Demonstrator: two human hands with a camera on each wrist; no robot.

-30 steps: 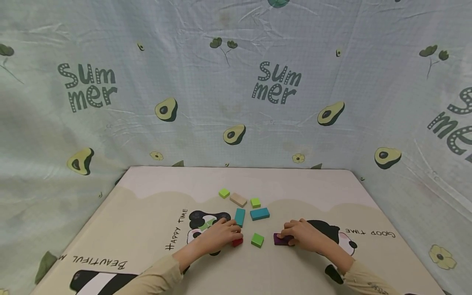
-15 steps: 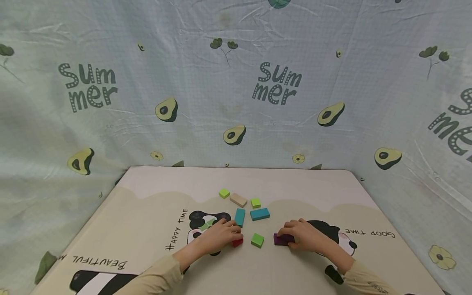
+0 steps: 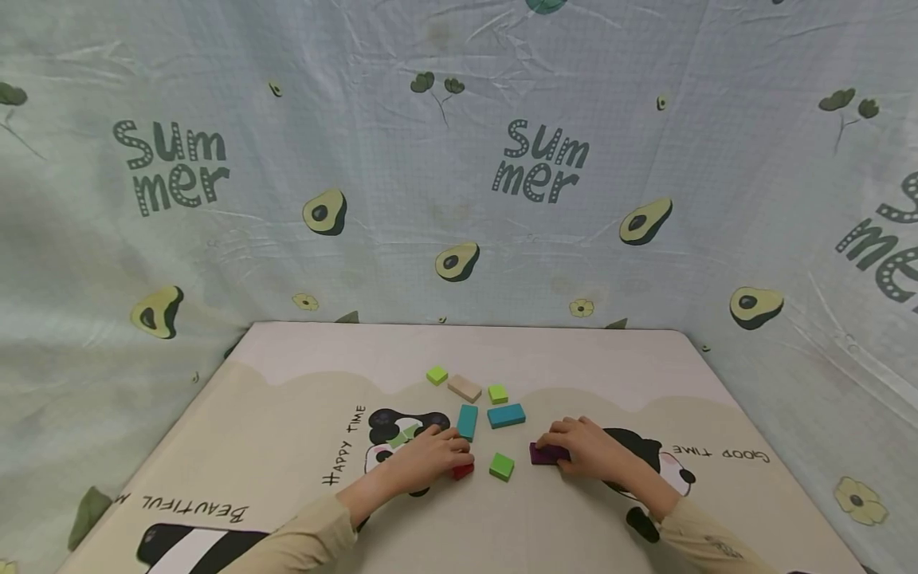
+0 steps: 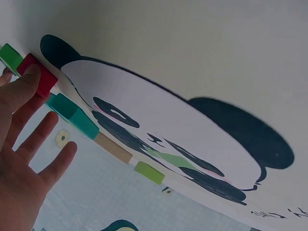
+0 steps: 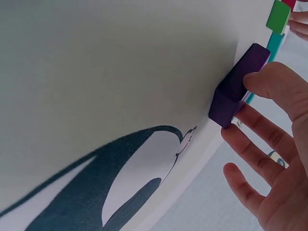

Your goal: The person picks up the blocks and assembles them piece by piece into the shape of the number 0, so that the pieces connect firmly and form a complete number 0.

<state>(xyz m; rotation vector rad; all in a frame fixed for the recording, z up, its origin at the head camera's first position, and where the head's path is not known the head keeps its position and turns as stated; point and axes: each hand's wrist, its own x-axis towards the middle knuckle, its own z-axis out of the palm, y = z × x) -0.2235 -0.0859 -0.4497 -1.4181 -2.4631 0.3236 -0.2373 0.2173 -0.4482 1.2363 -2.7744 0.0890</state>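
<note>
My left hand (image 3: pixel 430 460) pinches a red block (image 3: pixel 463 472) between thumb and forefinger. In the left wrist view the thumb lies over the red block (image 4: pixel 38 77) while the remaining fingers spread apart. Across from it, my right hand (image 3: pixel 591 454) holds a purple oblong block (image 3: pixel 547 454). The right wrist view shows the thumb on one face of the purple block (image 5: pixel 243 77), with fingertips behind it. Between the two hands a green block (image 3: pixel 501 466) sits on the table, touched by neither.
Beyond the hands lie two teal oblong blocks (image 3: pixel 506 415), a wooden-coloured block (image 3: pixel 464 388) and two lime blocks (image 3: pixel 437 375). A table (image 3: pixel 574 363) with a panda-printed cover bears them. A patterned curtain (image 3: pixel 387 159) stands behind and on both sides.
My right hand has shifted slightly away from me and to the left with the purple block. The left hand and the red block stay in place.
</note>
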